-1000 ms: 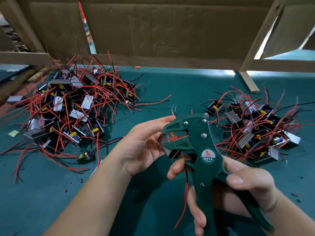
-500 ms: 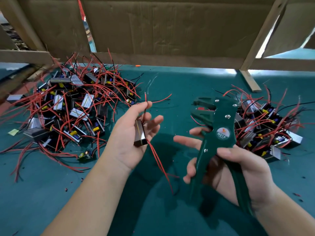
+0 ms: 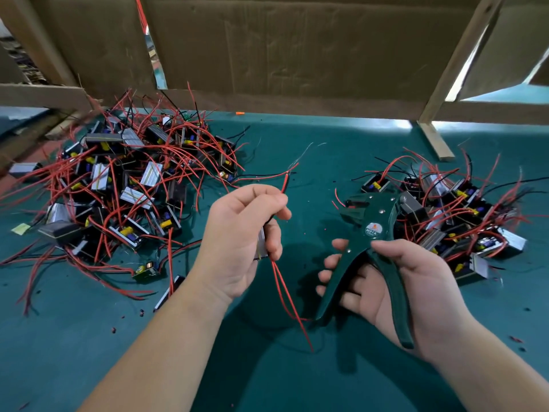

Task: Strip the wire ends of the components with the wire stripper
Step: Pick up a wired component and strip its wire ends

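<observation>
My left hand [image 3: 240, 239] grips a small silver-sided component [image 3: 261, 243] in its palm and pinches a red wire [image 3: 285, 182] that sticks up past the thumb, its bare strands fanning toward the back. Two more red wires [image 3: 285, 295] hang below the hand. My right hand [image 3: 395, 286] holds the dark green wire stripper [image 3: 371, 236] by its handles. The stripper's jaws [image 3: 352, 208] point left and stand apart from the wire, with nothing in them.
A large heap of components with red and black wires [image 3: 118, 188] lies at the left on the green mat [image 3: 312, 150]. A smaller heap [image 3: 454, 215] lies at the right behind the stripper. Cardboard walls and wooden posts [image 3: 436, 141] close the back.
The stripper came off the wire and moved right, away from the component. My left hand turned the component in the palm and now pinches a wire end between thumb and forefinger.
</observation>
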Demonstrator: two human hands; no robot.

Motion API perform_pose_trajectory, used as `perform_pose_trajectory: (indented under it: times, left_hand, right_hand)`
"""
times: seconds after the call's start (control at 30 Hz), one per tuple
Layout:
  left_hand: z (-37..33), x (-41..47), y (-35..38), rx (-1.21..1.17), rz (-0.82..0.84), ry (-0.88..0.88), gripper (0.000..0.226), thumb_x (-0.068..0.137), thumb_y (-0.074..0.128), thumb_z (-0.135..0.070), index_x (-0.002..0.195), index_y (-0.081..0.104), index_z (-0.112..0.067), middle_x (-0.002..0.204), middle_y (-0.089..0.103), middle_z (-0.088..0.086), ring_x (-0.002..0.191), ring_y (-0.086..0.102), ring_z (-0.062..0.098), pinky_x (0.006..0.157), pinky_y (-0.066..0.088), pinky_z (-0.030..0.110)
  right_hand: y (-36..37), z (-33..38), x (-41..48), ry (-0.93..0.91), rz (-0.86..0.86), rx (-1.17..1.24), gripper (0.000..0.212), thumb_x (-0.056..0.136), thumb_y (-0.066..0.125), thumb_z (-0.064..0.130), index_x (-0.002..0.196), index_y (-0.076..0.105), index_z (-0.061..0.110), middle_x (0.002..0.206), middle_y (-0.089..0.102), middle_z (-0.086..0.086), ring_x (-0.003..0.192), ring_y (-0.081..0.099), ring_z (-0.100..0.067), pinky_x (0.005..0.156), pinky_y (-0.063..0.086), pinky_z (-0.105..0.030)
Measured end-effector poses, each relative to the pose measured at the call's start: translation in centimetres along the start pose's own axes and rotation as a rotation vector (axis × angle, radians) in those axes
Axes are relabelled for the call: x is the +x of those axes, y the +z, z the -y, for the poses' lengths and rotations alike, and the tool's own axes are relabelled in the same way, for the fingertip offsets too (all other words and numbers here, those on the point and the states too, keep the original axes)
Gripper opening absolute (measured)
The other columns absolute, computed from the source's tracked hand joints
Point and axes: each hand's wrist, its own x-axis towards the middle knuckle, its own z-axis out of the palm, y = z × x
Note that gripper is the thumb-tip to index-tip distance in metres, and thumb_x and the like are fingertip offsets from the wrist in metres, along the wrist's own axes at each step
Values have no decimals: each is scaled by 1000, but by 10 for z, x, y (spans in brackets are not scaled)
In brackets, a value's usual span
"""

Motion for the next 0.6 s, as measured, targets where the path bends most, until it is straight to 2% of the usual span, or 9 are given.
perform_pose_trajectory:
  times: [0.07, 0.13, 0.27, 0.37, 0.47, 0.6]
  left_hand:
    - [-1, 0, 0, 9, -8, -22, 34, 87, 58, -4, 59, 63, -22, 62, 57, -2, 34, 41, 10, 36, 34, 18]
    - [0, -1, 0, 21, -4, -38, 29, 85, 62, -8, 60, 65, -23, 63, 56, -5, 38, 46, 10, 37, 35, 19]
    - [-1, -1, -2, 137, 45, -51, 12, 65, 78, -18, 59, 69, -23, 61, 58, -7, 41, 49, 10, 38, 33, 18]
    - [1, -3, 0, 246, 91, -119, 7, 66, 70, -23, 58, 69, -25, 58, 59, -9, 40, 48, 8, 39, 31, 18]
    - [4, -4, 2, 307, 120, -159, 7, 66, 67, -27, 60, 70, -27, 58, 60, -10, 41, 48, 7, 40, 30, 17]
    - [7, -4, 2, 361, 180, -179, 7, 66, 68, -26, 60, 66, -26, 58, 58, -7, 41, 47, 8, 39, 30, 15]
  right_hand:
    - [0, 0, -1, 27, 5, 45, 87, 30, 84, 14, 112, 60, -5, 93, 64, -26, 84, 66, -40, 76, 56, -53]
    - [0, 0, -2, 28, 37, 58, 92, 31, 85, 5, 118, 57, -5, 97, 64, -26, 92, 66, -42, 80, 55, -55]
    - [4, 1, -6, -32, 127, 56, 78, 42, 85, 2, 117, 63, 3, 99, 65, -23, 94, 65, -45, 78, 52, -59]
    - [6, 4, -11, -107, 216, 33, 65, 53, 83, 7, 115, 65, 3, 107, 63, -21, 83, 67, -37, 75, 53, -54]
    - [7, 9, -16, -134, 299, -22, 68, 62, 81, 11, 124, 57, -3, 111, 54, -27, 79, 67, -36, 73, 52, -53]
    - [9, 9, -19, -137, 353, -70, 64, 66, 79, 14, 124, 58, -1, 107, 62, -22, 80, 66, -35, 74, 51, -54]
